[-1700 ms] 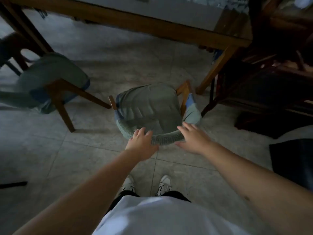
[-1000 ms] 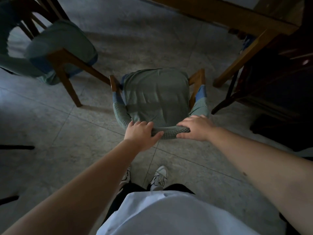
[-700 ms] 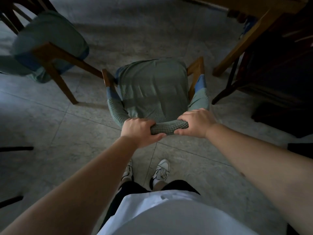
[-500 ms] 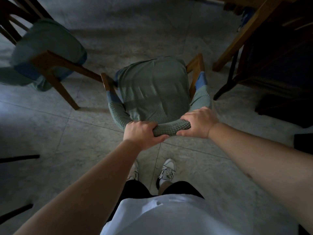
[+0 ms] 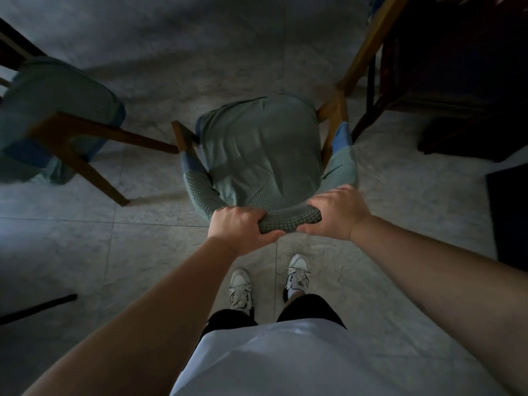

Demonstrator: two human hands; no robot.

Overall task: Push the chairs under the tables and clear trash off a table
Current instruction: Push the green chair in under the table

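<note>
Left hand [image 5: 238, 228] and right hand [image 5: 334, 212] both clenched around the chair [image 5: 263, 155] backrest's top rail.

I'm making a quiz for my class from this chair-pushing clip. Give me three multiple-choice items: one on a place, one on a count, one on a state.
1. Where do the hands grip the chair?
A. backrest top
B. front legs
C. seat

2. How many chairs with green covers are in view?
A. one
B. two
C. four

3. The gripped chair's seat is:
A. stacked with boxes
B. wet with paint
C. bare of objects

Answers:
1 A: left hand and right hand wrap the padded backrest top.
2 B: a second chair stands at the left.
3 C: only the green cover shows.
</note>
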